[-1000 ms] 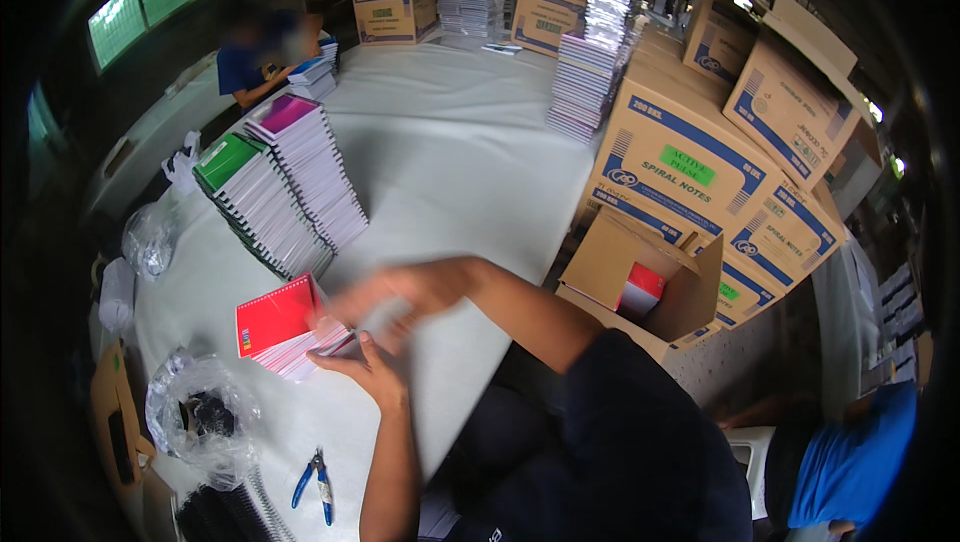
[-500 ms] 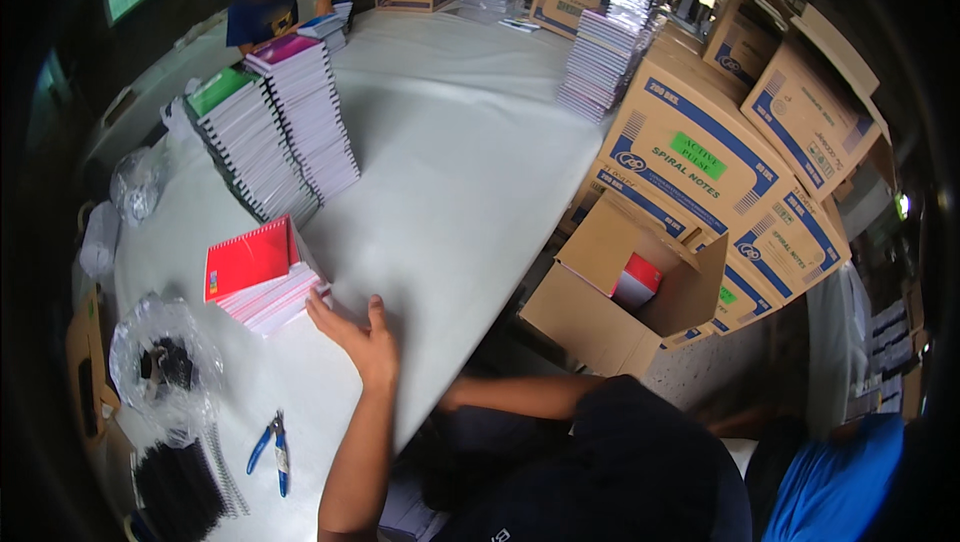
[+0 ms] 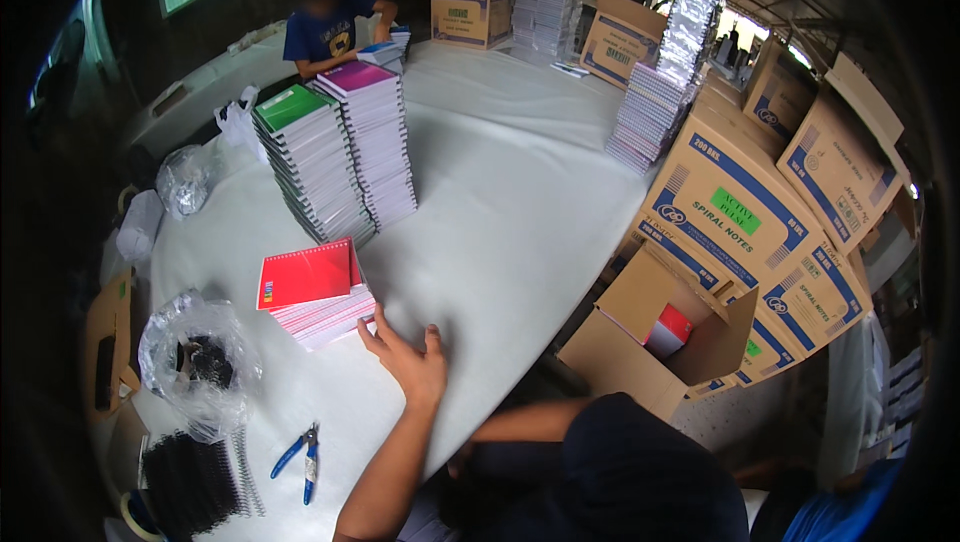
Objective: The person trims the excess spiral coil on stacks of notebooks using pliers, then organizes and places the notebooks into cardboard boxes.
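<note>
The red notebook stack (image 3: 318,292) sits on the left half of the bench (image 3: 500,192), ahead of the green-topped stack (image 3: 310,177). The left hand (image 3: 412,370) meets its near-right corner, fingers spread wide and thumb apart, gripping nothing; this contact presumably steadies the loose layers. The pliers (image 3: 311,467) and black coils (image 3: 185,482) lie toward the bench's near-left corner, probably for easy reach. The right hand (image 3: 460,460) is dim below the near-right edge; its finger state cannot be determined. One second earlier it was blurred beside the stack, above the bench.
</note>
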The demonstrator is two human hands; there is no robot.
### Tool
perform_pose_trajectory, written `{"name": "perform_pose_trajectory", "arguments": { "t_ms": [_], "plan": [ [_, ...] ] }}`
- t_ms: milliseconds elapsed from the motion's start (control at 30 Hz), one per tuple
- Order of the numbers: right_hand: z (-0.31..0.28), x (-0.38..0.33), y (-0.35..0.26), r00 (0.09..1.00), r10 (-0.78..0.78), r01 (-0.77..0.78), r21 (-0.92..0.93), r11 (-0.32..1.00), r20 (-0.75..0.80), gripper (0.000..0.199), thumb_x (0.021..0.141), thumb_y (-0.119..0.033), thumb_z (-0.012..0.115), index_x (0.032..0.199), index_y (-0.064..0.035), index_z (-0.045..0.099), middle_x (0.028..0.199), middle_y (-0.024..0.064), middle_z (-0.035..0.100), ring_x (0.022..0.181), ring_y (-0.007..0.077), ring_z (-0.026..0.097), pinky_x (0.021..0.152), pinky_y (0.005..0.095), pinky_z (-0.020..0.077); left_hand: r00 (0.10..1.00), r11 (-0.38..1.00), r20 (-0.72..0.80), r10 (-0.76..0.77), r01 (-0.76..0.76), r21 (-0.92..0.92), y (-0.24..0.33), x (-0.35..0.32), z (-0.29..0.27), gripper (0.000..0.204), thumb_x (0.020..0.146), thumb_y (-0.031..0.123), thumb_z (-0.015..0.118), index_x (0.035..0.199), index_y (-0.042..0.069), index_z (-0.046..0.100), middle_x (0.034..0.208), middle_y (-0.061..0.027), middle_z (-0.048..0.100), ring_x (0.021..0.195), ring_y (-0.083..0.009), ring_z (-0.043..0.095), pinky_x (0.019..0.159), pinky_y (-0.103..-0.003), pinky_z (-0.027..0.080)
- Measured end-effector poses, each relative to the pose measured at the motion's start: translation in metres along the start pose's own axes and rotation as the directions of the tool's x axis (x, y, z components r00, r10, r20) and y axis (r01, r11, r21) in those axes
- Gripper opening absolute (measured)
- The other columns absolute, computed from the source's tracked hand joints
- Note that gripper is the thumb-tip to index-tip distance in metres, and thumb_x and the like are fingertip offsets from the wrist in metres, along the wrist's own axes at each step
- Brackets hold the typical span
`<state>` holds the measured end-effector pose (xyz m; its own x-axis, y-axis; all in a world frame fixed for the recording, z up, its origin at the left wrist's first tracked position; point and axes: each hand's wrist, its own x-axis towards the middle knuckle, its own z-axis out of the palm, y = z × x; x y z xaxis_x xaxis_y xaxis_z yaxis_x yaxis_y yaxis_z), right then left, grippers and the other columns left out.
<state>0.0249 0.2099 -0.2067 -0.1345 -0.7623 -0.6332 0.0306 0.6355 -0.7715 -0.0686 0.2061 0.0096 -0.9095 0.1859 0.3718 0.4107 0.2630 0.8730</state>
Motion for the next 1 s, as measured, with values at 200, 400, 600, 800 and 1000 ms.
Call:
{"name": "perform_pose_trajectory", "arguments": {
  "t_ms": [200,400,600,800,1000],
  "plan": [
    [0.000,-0.143,-0.176,0.876,-0.482,0.476,-0.122,0.871,-0.019,0.036,0.093,-0.024,0.048,0.116,0.0026,0.056,0.106,0.0196,0.062,0.097,0.0285,0.057,0.081,0.0369,0.0439,1.000,1.000,-0.027,-0.014,0.014,0.010,-0.005,0.003,-0.017,0.079,0.072,0.008,0.064,0.138,0.000,0.021,0.140,-0.0335,0.006,0.130,-0.0480,0.016,0.105,-0.049,0.020],
    [0.011,-0.279,-0.312,-0.276,-0.860,0.753,-0.652,0.084,-0.430,0.060,0.089,-0.051,0.047,0.118,0.0001,0.056,0.105,0.0154,0.058,0.102,0.0260,0.049,0.092,0.0356,0.0334,0.998,0.998,-0.004,0.058,-0.058,-0.030,-0.014,-0.001,-0.005,0.078,0.073,0.006,0.064,0.138,-0.001,0.020,0.140,-0.0323,0.006,0.130,-0.0466,0.016,0.106,-0.047,0.021],
    [-0.005,-0.248,-0.375,-0.764,-0.645,0.364,-0.835,-0.414,-0.013,0.043,0.089,-0.043,0.049,0.100,-0.0063,0.068,0.120,0.0310,0.043,0.110,0.0368,0.046,0.088,0.0451,0.0440,1.000,0.996,-0.003,0.015,-0.015,-0.086,-0.009,-0.001,-0.011,0.076,0.076,0.005,0.061,0.138,-0.001,0.018,0.141,-0.0278,0.004,0.128,-0.0412,0.024,0.106,-0.043,0.025],
    [0.017,-0.208,-0.380,-0.671,-0.706,0.736,-0.310,-0.602,-0.224,0.070,0.078,-0.062,0.046,0.112,-0.0026,0.063,0.139,0.0356,0.015,0.128,0.0502,0.019,0.092,0.0666,0.0239,1.000,0.999,0.027,0.003,-0.002,-0.043,-0.006,0.000,-0.015,0.074,0.078,0.005,0.060,0.139,0.001,0.017,0.142,-0.0259,0.004,0.125,-0.0392,0.031,0.105,-0.042,0.029],
    [0.000,-0.212,-0.400,-0.850,-0.512,0.525,-0.140,-0.839,-0.123,0.062,0.080,-0.053,0.048,0.107,0.0004,0.063,0.140,0.0339,0.015,0.131,0.0488,0.014,0.089,0.0679,0.0294,0.996,0.994,0.060,-0.065,0.070,-0.085,0.002,-0.003,-0.016,0.075,0.077,0.005,0.060,0.139,0.003,0.019,0.141,-0.0262,0.009,0.122,-0.0403,0.036,0.102,-0.043,0.032]
  ]
}}
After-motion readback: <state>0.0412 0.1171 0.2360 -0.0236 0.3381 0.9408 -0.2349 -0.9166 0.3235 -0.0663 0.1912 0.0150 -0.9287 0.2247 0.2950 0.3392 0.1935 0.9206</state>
